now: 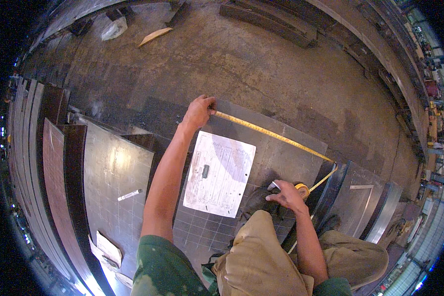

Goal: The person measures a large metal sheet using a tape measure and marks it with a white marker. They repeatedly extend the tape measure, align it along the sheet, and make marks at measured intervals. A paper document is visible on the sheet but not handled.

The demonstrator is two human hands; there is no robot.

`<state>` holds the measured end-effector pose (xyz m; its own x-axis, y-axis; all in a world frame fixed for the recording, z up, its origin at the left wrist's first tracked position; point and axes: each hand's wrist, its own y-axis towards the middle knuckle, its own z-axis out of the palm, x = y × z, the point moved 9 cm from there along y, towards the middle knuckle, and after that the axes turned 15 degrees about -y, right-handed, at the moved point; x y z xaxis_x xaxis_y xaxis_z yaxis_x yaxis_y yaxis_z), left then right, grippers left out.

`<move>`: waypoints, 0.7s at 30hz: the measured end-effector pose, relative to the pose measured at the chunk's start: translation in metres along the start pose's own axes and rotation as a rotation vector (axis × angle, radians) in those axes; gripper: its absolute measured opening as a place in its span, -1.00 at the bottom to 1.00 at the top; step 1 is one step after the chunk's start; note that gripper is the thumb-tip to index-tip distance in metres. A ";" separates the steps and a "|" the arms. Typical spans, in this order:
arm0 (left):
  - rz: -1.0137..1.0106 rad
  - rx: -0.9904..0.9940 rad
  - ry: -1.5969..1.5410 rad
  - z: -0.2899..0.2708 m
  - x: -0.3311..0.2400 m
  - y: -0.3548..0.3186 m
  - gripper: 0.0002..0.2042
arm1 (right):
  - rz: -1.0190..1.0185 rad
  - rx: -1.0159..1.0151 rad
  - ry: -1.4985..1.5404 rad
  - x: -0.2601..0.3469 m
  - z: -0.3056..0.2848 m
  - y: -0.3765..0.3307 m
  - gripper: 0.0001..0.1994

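My left hand (pixel 201 112) is closed on the end of a yellow tape measure blade (pixel 274 134) at the far left corner of a grey metal plate (pixel 286 160). The blade runs along the plate's far edge, then folds back sharply beyond its right corner. It returns to the yellow tape measure case (pixel 302 190) at my right hand (pixel 287 195), whose fingers are curled around it. A thin white stick (pixel 276 185) pokes out between those fingers; its kind is unclear. A printed paper sheet (pixel 217 190) lies on the plate between my arms, with a small dark object (pixel 205 171) on it.
Left, a gridded metal plate (pixel 113 172) carries a white marker (pixel 129 195) and folded papers (pixel 108 249). Long steel beams (pixel 59 163) stand beyond it. More steel pieces (pixel 362 192) stand at right. A curved wooden piece (pixel 155 36) and clear plastic (pixel 114 29) lie on the floor.
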<state>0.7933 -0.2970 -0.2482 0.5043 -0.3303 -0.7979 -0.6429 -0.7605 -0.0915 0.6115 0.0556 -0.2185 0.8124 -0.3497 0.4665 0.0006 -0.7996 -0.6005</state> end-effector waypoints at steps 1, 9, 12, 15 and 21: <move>-0.006 0.004 -0.002 0.000 0.000 0.000 -0.84 | 0.006 0.009 -0.005 0.001 0.000 0.000 -0.56; -0.036 -0.006 -0.043 -0.003 -0.006 -0.001 -0.83 | 0.025 -0.010 -0.004 -0.006 0.004 0.000 -0.56; -0.026 -0.028 -0.041 -0.004 -0.006 -0.002 -0.83 | 0.021 -0.010 -0.002 -0.005 0.004 0.000 -0.56; 0.001 -0.038 -0.022 -0.004 -0.003 -0.002 -0.83 | 0.015 -0.001 -0.001 -0.004 0.005 0.001 -0.56; -0.010 -0.002 0.005 0.000 -0.011 0.002 -0.83 | 0.011 -0.019 0.038 -0.010 0.003 0.000 -0.59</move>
<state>0.7864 -0.2951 -0.2397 0.5138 -0.3254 -0.7938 -0.6366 -0.7649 -0.0985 0.6052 0.0602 -0.2252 0.7895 -0.3763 0.4849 -0.0195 -0.8050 -0.5930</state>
